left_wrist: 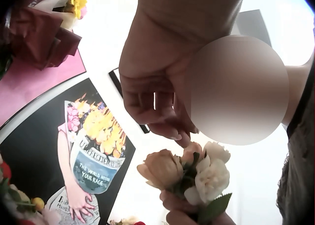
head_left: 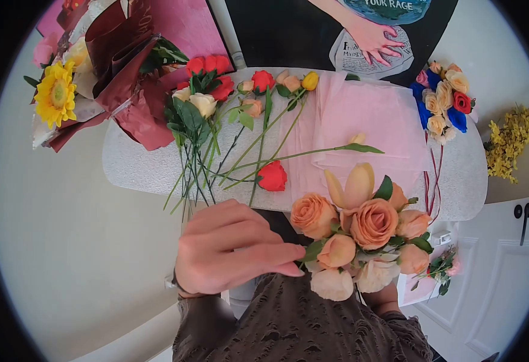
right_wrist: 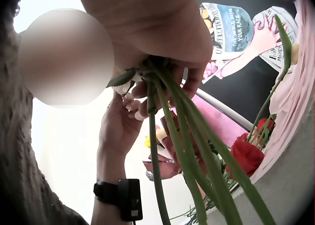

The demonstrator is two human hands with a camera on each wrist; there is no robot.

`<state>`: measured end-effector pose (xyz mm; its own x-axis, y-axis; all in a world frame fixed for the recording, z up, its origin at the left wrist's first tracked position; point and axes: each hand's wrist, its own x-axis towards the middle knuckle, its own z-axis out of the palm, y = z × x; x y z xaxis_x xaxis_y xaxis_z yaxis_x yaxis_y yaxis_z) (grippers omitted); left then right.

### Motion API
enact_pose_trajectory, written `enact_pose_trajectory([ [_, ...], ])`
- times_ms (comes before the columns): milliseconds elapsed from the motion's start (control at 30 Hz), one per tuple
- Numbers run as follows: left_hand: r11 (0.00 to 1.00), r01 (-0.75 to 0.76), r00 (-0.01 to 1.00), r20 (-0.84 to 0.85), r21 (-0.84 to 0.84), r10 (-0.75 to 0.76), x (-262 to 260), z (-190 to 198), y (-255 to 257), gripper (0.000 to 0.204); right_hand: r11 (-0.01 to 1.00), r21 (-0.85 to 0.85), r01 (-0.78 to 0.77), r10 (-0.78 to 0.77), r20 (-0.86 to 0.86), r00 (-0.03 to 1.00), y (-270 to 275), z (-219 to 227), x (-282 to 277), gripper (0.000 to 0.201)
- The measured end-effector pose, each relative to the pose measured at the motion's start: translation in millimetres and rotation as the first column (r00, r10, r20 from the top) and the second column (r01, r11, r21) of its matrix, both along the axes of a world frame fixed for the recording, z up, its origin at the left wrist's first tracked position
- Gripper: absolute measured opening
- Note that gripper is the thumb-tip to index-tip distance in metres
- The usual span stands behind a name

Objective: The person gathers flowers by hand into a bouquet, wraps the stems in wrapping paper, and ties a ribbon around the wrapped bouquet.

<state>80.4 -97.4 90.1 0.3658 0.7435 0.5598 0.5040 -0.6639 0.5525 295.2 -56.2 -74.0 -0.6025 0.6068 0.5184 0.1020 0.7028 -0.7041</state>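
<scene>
A bouquet of peach and cream artificial roses [head_left: 373, 223] with green leaves is in front of the person's body. Below its blooms, the right hand [right_wrist: 167, 33] grips the bundle of green stems [right_wrist: 184, 131]; the bouquet hides this hand in the head view. At the bouquet's left side, the left hand [head_left: 234, 247] has its thumb and index finger together, pinching a small green leaf [head_left: 314, 250]. Its other fingers are curled in. In the left wrist view, its fingertips are right at a peach bud [left_wrist: 192, 151] beside a cream flower [left_wrist: 212, 179].
Red and cream roses [head_left: 203, 104] with long stems lie on the pale table [head_left: 137, 160]. Folded pink tulle [head_left: 367, 114] is beside them, with a single red rose [head_left: 272, 176] near the front edge. A maroon-wrapped bouquet [head_left: 134, 114] is left; a blue-and-cream bouquet [head_left: 444, 96] is right.
</scene>
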Motion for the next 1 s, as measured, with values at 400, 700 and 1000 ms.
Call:
enact_pose_trajectory([
  [400, 0.982, -0.041, 0.938, -0.332, 0.182, 0.1, 59.7, 19.8, 1.3, 0.047, 0.991, 0.049, 0.125, -0.124, -0.023, 0.992, -12.6, -18.1, 9.5, 0.047],
  [700, 0.997, -0.018, 0.966, -0.259, -0.072, -0.002, 51.9, 6.2, -4.7, 0.06, 0.977, 0.082, 0.198, -0.193, -0.066, 0.979, -20.6, -32.8, 9.0, 0.048],
  [1000, 0.998, -0.026, 0.971, -0.239, -0.06, 0.011, 56.4, -13.8, -6.3, 0.057, 0.954, 0.15, 0.26, -0.245, -0.112, 0.963, -20.9, -40.1, 1.4, 0.048],
])
